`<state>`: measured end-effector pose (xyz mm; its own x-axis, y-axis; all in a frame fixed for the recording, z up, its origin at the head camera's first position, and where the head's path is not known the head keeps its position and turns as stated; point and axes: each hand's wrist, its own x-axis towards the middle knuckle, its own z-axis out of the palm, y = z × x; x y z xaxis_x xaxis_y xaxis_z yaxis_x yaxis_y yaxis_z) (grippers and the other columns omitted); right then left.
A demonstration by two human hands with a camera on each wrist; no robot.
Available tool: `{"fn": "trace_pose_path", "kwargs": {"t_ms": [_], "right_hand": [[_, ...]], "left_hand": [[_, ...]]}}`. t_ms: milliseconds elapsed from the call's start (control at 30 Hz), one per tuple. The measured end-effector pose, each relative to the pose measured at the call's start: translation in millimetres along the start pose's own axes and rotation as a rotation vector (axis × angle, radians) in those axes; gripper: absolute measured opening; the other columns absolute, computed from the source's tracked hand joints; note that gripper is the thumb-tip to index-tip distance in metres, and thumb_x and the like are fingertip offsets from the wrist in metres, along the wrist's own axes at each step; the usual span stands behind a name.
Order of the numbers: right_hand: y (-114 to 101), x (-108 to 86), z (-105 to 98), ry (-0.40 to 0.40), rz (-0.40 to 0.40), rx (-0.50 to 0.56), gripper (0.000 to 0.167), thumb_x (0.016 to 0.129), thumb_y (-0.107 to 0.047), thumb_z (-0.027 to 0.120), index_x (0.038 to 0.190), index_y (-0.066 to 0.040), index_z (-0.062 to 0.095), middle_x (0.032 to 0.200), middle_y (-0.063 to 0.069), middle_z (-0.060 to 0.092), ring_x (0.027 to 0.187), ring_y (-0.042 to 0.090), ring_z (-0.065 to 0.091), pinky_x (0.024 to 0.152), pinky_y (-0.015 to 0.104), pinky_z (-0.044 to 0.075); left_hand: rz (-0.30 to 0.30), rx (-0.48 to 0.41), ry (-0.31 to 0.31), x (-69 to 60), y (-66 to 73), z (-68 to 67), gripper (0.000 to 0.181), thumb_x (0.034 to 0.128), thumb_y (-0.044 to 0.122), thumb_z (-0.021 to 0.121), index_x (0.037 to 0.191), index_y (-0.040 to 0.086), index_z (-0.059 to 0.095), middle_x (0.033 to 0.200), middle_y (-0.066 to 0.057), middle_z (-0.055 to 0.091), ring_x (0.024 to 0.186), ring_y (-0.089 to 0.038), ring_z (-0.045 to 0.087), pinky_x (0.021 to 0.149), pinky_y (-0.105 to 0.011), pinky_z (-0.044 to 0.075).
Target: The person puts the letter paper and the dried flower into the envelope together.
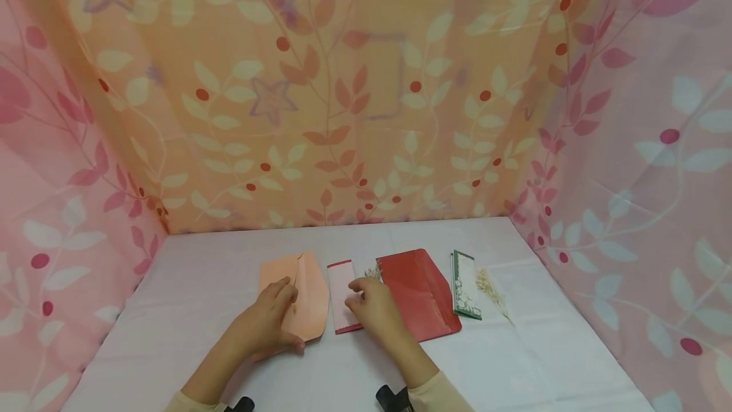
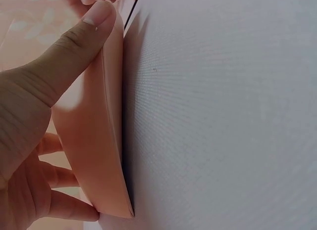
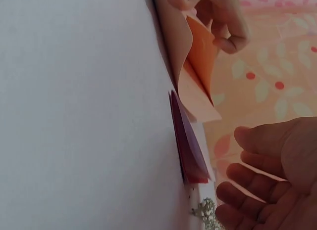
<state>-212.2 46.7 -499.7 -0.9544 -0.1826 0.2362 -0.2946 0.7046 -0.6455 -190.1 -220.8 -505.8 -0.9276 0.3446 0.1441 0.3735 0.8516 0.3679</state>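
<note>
My left hand (image 1: 265, 322) grips a peach envelope (image 1: 313, 297) across its width, the thumb at the near edge and the fingers toward the far side. In the left wrist view the envelope (image 2: 94, 156) bows under the thumb. The right wrist view shows its mouth (image 3: 202, 47) gaping on the side toward my right hand. That right hand (image 1: 377, 313) hovers, fingers loosely bent and holding nothing, over a folded whitish-pink card (image 1: 341, 281) with red edges. The same card (image 3: 185, 136) stands slightly spread beside the envelope. A small dried sprig (image 1: 373, 271) is partly hidden behind the right hand.
A red envelope (image 1: 414, 291) lies right of my right hand. Farther right come a green-bordered folded card (image 1: 467, 285) and a pale dried flower sprig (image 1: 490, 288). All rest on a white-covered table (image 1: 543, 348), with patterned cloth (image 1: 343, 164) rising behind and at both sides.
</note>
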Motion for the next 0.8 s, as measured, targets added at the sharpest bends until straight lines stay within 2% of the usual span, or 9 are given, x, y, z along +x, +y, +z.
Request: {"fn": "trace_pose_path", "kwargs": {"t_ms": [133,400,633,800], "right_hand": [[8,2.1,-1,-0.014,0.09,-0.003,0.033,0.084,-0.026,0.083,0.112,-0.011,0.075,0.105,0.002,0.073,0.088,0.013,0.063,0.078,0.034,0.057],[17,1.9,-1,-0.056,0.199,-0.062,0.045,0.078,-0.035,0.089,0.111,-0.009,0.074,0.074,-0.006,0.06,0.07,0.012,0.055,0.06,0.03,0.049],[18,-0.1,5,-0.064,0.213,-0.12,0.043,0.073,-0.042,0.091,0.096,-0.011,0.073,0.076,-0.005,0.061,0.069,0.013,0.055,0.062,0.033,0.049],[16,-4.2,10,-0.025,0.195,-0.132,0.031,0.074,-0.035,0.09,0.083,-0.013,0.07,0.074,-0.006,0.061,0.066,0.012,0.053,0.058,0.032,0.047]], "left_hand": [[0.004,0.01,0.001,0.9,-1.4,0.5,0.104,0.0525,0.07,0.089,0.13,0.012,0.053,0.158,-0.023,0.039,0.146,-0.045,0.037,0.109,-0.058,0.044],[0.011,-0.005,0.009,2.1,-2.4,0.6,0.102,0.0519,0.072,0.088,0.127,0.013,0.053,0.158,-0.024,0.039,0.145,-0.046,0.038,0.107,-0.059,0.046],[0.036,-0.011,0.005,2.2,-3.3,1.5,0.094,0.0526,0.072,0.085,0.119,0.016,0.052,0.156,-0.027,0.04,0.144,-0.048,0.038,0.106,-0.059,0.046],[0.036,-0.026,0.006,0.4,-0.9,0.2,0.089,0.0524,0.07,0.087,0.114,0.017,0.05,0.155,-0.028,0.04,0.143,-0.05,0.039,0.105,-0.059,0.048]]}}
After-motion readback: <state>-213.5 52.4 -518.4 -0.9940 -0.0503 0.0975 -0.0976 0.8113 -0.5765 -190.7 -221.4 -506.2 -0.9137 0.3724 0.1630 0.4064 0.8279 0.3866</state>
